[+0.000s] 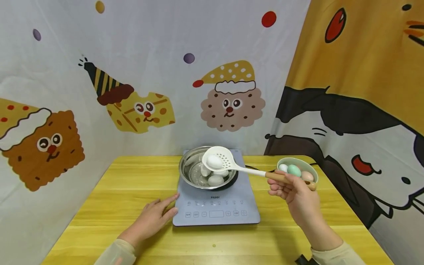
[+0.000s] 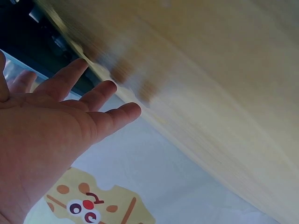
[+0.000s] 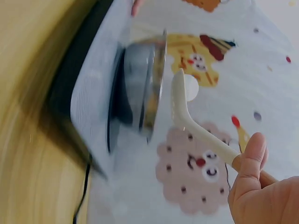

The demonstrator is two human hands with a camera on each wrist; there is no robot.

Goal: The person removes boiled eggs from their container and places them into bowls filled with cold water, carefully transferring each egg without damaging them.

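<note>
My right hand [image 1: 299,200] grips the wooden handle of a white slotted skimmer [image 1: 228,158], thumb along the top. One white egg [image 1: 214,162] lies in the skimmer's bowl, held above the right part of a metal pot [image 1: 184,176]. In the right wrist view the skimmer [image 3: 178,100] is clear of the pot's rim, the egg [image 3: 192,87] showing past its edge. Several more eggs [image 1: 216,180] sit in the pot. My left hand [image 1: 150,221] rests with fingers spread, fingertips at the left edge of the induction cooker [image 1: 215,215]; the left wrist view shows its palm [image 2: 46,135].
At the right, behind my right hand, stands a pale green bowl [image 1: 295,161] with a white, a green [image 1: 294,170] and a pinkish egg. A black cord [image 1: 253,168] runs from behind the cooker. A printed cloth [image 1: 149,36] hangs behind the wooden table [image 1: 129,184].
</note>
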